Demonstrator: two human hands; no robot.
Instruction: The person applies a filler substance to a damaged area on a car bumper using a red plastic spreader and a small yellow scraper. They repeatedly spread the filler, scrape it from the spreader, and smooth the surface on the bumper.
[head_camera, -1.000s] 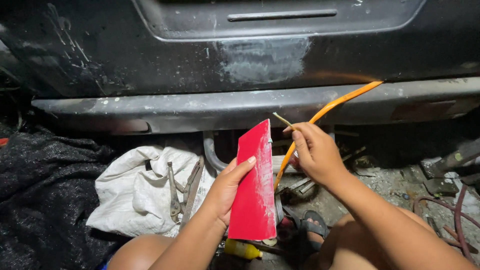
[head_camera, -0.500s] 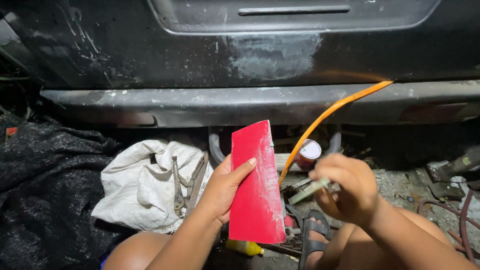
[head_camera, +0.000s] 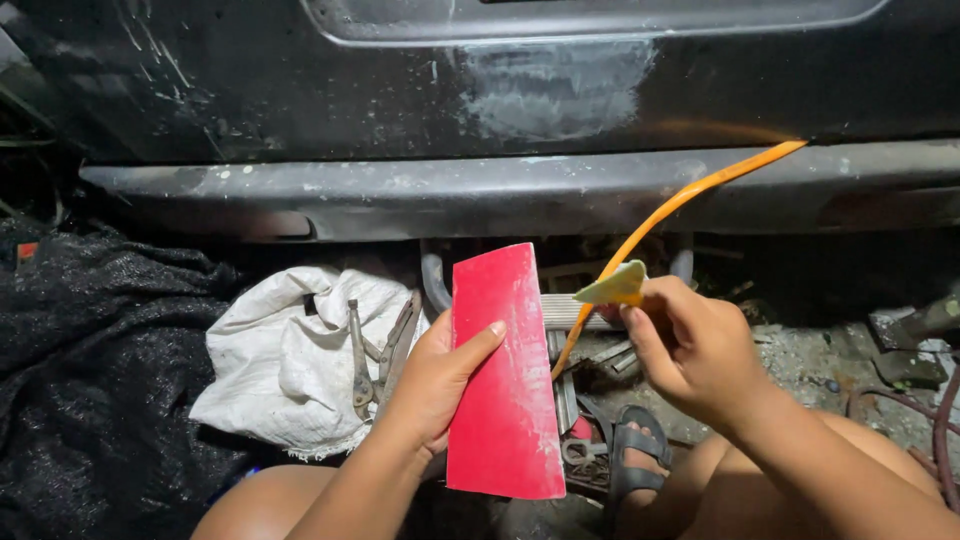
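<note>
The left hand (head_camera: 430, 385) has its grip closed on a red flat board (head_camera: 503, 375), thumb across the front face and the fingers hidden behind it; the board stands nearly upright, tilted a little, its surface smeared with pale residue. To the right of the board, the right hand (head_camera: 690, 350) pinches a small yellowish spreader (head_camera: 612, 287) between thumb and fingers, the grip closed on its lower end, with the wedge-shaped blade pointing towards the board's upper right corner but not touching it.

Above the board runs the dark, scuffed bumper (head_camera: 480, 190) of a vehicle, and higher still a body panel carries a dull grey sanded patch (head_camera: 555, 90). An orange hose (head_camera: 690, 200) curves from the bumper's right part down behind the spreader to the ground just right of the board.

Left of the board a crumpled white sack (head_camera: 285, 360) lies on the ground with a pair of metal pliers (head_camera: 380, 350) on it (handles spread apart). Further left is a dark black cloth (head_camera: 90, 380). Below and right of the board a foot in a grey sandal (head_camera: 635, 465) rests among scattered metal bits, which are too cluttered to identify.
</note>
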